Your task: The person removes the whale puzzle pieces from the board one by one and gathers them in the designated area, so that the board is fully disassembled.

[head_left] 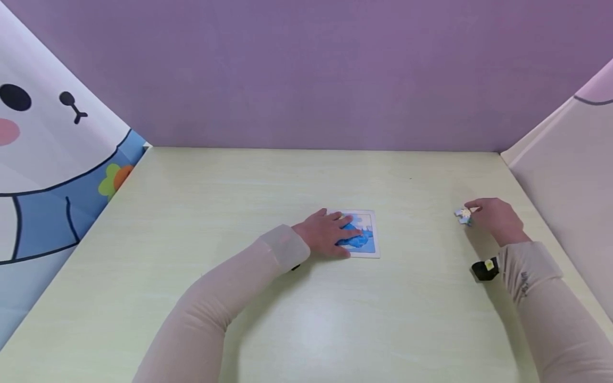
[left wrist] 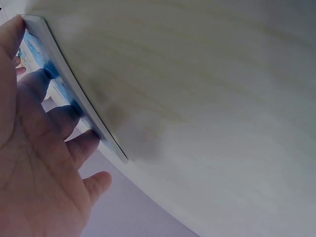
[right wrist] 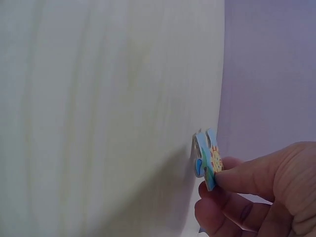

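Observation:
My left hand lies with fingers spread across a small framed jigsaw puzzle near the middle of the table. Blue picture parts show between the fingers, while the palm and fingers hide the puzzle's left side. In the left wrist view the fingertips rest along the puzzle's pale frame. Over at the right, my right hand pinches a jigsaw piece between thumb and fingers. That piece is light blue and green with a yellow sun. Below the fingers, a small blue tip peeks out, mostly hidden.
The pale wooden table ends at a purple back wall. A cartoon-printed panel stands along the left side, and a pale panel borders the right. A black wrist camera hangs under the right sleeve.

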A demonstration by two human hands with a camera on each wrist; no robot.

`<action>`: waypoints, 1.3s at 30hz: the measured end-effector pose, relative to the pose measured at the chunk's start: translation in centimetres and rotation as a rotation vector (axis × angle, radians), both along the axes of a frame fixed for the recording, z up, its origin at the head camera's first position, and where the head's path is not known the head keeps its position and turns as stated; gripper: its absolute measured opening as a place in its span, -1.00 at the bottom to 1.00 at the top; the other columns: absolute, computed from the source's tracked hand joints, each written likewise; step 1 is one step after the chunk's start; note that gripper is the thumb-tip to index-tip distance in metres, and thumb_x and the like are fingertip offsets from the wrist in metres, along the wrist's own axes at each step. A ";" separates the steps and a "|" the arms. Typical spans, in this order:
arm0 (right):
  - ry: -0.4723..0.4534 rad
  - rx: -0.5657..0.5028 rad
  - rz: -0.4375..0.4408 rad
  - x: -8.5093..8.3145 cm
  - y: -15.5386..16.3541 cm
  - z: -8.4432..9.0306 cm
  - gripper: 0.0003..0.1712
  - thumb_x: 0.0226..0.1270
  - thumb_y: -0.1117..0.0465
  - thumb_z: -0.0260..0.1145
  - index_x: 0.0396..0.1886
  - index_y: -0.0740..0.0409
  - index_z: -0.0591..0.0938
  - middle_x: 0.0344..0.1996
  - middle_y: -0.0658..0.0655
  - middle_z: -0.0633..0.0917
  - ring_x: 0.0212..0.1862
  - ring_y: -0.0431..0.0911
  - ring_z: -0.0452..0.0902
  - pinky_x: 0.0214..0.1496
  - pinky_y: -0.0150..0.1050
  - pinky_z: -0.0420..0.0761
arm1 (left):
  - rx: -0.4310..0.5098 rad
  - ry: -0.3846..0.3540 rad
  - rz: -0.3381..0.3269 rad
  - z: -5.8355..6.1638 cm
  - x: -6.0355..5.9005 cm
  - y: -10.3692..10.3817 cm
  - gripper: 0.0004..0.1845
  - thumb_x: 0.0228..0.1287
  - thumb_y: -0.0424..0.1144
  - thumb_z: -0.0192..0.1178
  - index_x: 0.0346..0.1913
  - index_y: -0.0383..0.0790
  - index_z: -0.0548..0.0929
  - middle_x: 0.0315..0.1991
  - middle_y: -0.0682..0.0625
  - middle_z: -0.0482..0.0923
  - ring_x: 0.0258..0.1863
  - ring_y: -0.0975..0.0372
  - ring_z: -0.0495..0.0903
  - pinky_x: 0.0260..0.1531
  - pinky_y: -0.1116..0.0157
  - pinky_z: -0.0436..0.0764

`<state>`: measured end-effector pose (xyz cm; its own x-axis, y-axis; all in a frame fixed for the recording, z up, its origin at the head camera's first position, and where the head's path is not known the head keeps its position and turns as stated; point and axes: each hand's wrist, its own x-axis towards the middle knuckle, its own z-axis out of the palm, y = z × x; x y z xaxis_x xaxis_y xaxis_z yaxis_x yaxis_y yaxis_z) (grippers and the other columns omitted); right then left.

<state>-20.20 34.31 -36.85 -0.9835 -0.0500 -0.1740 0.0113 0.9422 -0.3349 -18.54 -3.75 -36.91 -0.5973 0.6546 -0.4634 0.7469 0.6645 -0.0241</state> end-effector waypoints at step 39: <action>0.034 -0.183 0.185 0.8 -8.9 1.5 -0.55 0.35 0.16 0.22 0.13 0.36 0.54 -0.21 0.35 0.65 -0.24 0.10 0.55 -0.25 -0.06 0.50 | -0.042 0.020 0.002 0.0 -0.2 0.4 -0.28 0.36 0.30 -0.14 0.51 0.31 -0.05 0.54 0.08 -0.15 0.48 0.10 -0.06 0.36 0.00 0.10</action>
